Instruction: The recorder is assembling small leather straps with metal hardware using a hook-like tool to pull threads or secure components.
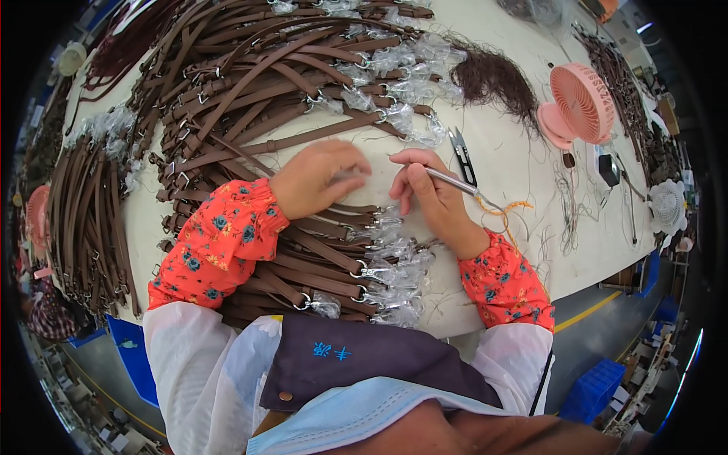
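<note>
The white worktable point(523, 227) served as the landmark. Near its middle, the left hand point(318, 178) lay curled, palm down, over the clear plastic wrap on the end of a brown leather strap point(303, 140); whether its fingers pinched the wrap or merely pressed on it could not be told. Just beside it, toward the table's right side, the right hand point(432, 197) was clenched around a thin metal tool point(455, 182). The tool's long axis ran slantwise across the table, its working tip hidden inside the fist and pointing toward the left hand, its far end aimed at the table's right near edge, where an orange cord point(509, 207) trailed from it.

Containers were few: two blue plastic crates stood on the floor below the table's near edge, one at the left point(135, 356) and one at the right point(595, 390), and their contents could not be made out.

On the table's near edge, between the two forearms, lay a stack of brown straps with metal clips bagged in clear plastic point(394, 265). A far larger heap of straps point(265, 68) covered the table's far left portion. Beyond the right hand lay small thread snips point(461, 155), their blades pointing away from the person, then a tuft of dark thread waste point(493, 80) and a pink desk fan point(580, 106) toward the far right.
</note>
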Demonstrator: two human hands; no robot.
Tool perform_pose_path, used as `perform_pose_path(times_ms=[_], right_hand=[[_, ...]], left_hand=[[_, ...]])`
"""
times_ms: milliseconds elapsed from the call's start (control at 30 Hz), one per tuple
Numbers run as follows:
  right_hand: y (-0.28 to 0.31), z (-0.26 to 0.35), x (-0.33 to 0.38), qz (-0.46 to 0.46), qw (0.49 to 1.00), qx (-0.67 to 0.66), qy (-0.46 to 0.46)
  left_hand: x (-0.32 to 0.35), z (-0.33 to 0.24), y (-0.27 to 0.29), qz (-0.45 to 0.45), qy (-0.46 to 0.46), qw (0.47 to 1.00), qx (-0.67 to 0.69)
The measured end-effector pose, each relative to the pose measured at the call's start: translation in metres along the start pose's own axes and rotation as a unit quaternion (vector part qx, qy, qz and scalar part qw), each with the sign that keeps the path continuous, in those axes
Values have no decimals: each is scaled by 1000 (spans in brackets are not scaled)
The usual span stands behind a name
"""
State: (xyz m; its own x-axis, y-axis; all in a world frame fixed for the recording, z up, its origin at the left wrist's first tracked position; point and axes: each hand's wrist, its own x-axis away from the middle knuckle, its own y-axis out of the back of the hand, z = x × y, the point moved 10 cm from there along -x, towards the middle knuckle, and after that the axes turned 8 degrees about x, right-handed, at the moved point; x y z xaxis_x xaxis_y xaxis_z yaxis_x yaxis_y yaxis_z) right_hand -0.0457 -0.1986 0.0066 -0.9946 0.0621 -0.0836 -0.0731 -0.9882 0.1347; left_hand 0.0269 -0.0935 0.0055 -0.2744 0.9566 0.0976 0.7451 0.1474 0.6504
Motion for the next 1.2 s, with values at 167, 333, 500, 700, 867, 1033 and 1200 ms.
perform_pose_path(times_ms=[167,333,500,700,867,1033,1200], right_hand=[[11,22,1,-76,987,75,118],[15,39,1,-99,953,193,209],[4,45,4,-63,953,195,224],[-2,23,-2,-25,992,72,102],[-1,4,-6,-6,997,-75,15],[-6,-8,-3,21,999,-32,-39],[-4,-11,-3,7,998,-24,-64]], left_hand=[[14,-3,36,-270,-96,946,-152],[7,-3,28,-158,-72,984,-43],[11,-8,15,-42,-71,997,4],[11,-14,11,-76,-28,994,70],[14,-17,-1,-113,-75,991,-11],[12,-17,0,-113,-78,990,-28],[13,-23,5,-122,-75,990,15]])
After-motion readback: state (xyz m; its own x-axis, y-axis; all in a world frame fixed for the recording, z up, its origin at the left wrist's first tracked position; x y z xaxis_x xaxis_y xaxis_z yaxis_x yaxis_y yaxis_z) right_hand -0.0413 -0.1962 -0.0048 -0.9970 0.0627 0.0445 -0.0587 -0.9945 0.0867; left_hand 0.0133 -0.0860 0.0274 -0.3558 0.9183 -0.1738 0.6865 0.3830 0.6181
